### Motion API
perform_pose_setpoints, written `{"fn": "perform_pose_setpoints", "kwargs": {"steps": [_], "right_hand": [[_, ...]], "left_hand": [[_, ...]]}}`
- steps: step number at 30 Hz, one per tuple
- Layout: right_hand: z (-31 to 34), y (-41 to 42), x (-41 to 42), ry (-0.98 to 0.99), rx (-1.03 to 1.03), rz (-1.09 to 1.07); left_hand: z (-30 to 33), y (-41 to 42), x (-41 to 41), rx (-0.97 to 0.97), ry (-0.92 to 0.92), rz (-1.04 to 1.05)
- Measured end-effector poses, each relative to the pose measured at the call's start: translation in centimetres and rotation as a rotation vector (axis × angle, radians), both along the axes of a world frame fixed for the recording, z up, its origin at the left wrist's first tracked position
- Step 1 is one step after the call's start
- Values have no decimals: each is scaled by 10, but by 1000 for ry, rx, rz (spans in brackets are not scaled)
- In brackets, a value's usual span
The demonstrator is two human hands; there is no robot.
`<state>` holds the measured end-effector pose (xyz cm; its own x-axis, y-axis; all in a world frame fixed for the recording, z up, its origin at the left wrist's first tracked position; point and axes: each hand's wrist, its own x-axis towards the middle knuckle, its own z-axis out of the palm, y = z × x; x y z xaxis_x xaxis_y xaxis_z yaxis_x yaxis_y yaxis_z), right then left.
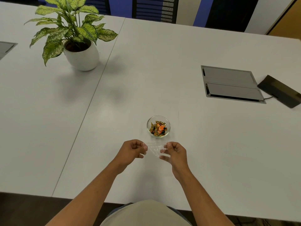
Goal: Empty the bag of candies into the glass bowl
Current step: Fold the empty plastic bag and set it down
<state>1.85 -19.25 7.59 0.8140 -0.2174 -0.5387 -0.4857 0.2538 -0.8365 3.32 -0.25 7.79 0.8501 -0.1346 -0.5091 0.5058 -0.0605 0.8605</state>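
A small glass bowl stands on the white table and holds several wrapped candies, gold, orange and dark. Just in front of it, a clear plastic bag is stretched between my two hands, and I see no candy inside it. My left hand pinches the bag's left edge. My right hand pinches its right edge. Both hands hover low over the table, a little nearer to me than the bowl.
A potted plant in a white pot stands far left. A grey cable hatch is set in the table at the right, with a black device beside it. Chairs stand behind the far edge.
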Motion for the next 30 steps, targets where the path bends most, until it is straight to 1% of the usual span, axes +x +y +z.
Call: {"fn": "perform_pose_setpoints", "kwargs": {"steps": [7, 14, 17, 22, 24, 26, 30], "right_hand": [[-6, 7, 0, 42, -55, -20], [-6, 15, 1, 89, -105, -6], [-3, 13, 2, 57, -40, -19], [-1, 6, -1, 14, 170, 19], [0, 4, -2, 15, 178, 79], [-1, 5, -3, 22, 144, 122], [-3, 6, -4, 22, 114, 107]], "left_hand": [[-1, -4, 1, -63, 19, 62], [-2, -10, 1, -29, -9, 118], [-2, -9, 2, -42, -9, 138], [1, -8, 3, -129, 32, 156], [1, -9, 1, -147, 35, 157], [0, -10, 0, -161, 37, 147], [-1, -13, -3, -196, 33, 121]]}}
